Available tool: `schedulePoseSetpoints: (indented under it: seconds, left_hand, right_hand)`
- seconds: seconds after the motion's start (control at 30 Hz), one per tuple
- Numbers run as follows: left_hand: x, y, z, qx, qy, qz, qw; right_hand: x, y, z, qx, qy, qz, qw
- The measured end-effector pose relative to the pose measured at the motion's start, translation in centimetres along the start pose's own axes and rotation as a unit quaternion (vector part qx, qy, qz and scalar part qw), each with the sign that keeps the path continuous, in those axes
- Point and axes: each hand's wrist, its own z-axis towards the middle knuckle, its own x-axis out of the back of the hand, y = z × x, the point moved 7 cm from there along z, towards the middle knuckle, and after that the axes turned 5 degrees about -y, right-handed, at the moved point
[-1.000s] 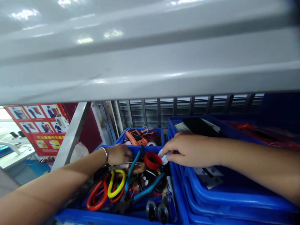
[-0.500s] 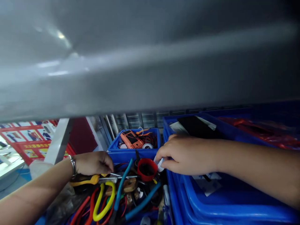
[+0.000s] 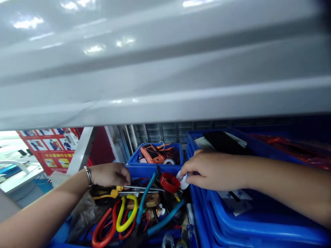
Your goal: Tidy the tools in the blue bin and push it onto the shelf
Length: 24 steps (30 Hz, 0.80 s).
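Observation:
Curled over the left side of a blue tool bin (image 3: 152, 170) is my left hand (image 3: 112, 175), its fingers closed at the screwdriver shafts (image 3: 144, 188); what it pinches is hidden. My right hand (image 3: 207, 170) pinches a white tape roll (image 3: 183, 181) at the bin's right edge. Beside that roll a red tape roll (image 3: 170, 182) leans on the tools. Yellow-handled screwdrivers (image 3: 111, 193), a yellow loop handle (image 3: 126, 213), red handles (image 3: 104, 227) and blue-handled pliers (image 3: 144, 199) lie jumbled in the bin.
A grey metal surface (image 3: 165, 75) hangs low across the top. Behind sits a small blue bin (image 3: 133, 159) with an orange meter (image 3: 152, 154). Stacked blue bins (image 3: 258, 227) stand under my right forearm. A white post (image 3: 82, 150) and a red poster (image 3: 51, 148) are at left.
The whole view has shifted, moving the bins slightly right. The red roll has tipped over and more of the white roll shows. A second screwdriver's yellow collar is now clearer beside my left hand.

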Motion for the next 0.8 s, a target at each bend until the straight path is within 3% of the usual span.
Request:
schedulePoseSetpoints:
  seconds: [0.2, 0.3, 0.37, 0.43, 0.53, 0.63, 0.7, 0.8]
  left_hand:
    - [0.3, 1.2, -0.6, -0.028, 0.072, 0.040, 0.996]
    - [0.6, 3.7, -2.1, -0.058, 0.178, 0.102, 0.977]
    - [-0.3, 6.3, -3.7, -0.090, 0.245, 0.141, 0.955]
    - [-2.7, 8.6, -4.8, -0.105, 0.256, 0.170, 0.946]
    - [-8.7, 10.9, -4.4, -0.159, 0.170, 0.232, 0.944]
    - [-13.4, 10.4, -2.4, -0.134, 0.156, 0.372, 0.905]
    - [-14.9, 9.3, -1.3, -0.102, 0.177, 0.427, 0.881]
    - [-15.6, 8.3, -0.6, -0.076, 0.185, 0.447, 0.872]
  right_hand:
    - [0.0, -0.2, 0.1, -0.010, 0.002, -0.003, 1.000]
    - [-0.1, -0.2, 0.1, -0.014, 0.000, -0.003, 1.000]
    - [-0.1, -0.3, 0.0, -0.009, 0.000, -0.007, 1.000]
    - [0.0, -0.5, 0.0, -0.006, 0.002, -0.012, 1.000]
    - [0.1, -0.7, -0.1, -0.007, 0.000, -0.013, 1.000]
    - [0.2, -0.9, -0.2, -0.004, -0.001, -0.007, 1.000]
    - [0.2, -1.0, -0.1, -0.003, 0.002, -0.005, 1.000]
    - [0.1, -1.1, 0.0, 0.003, 0.000, -0.002, 1.000]
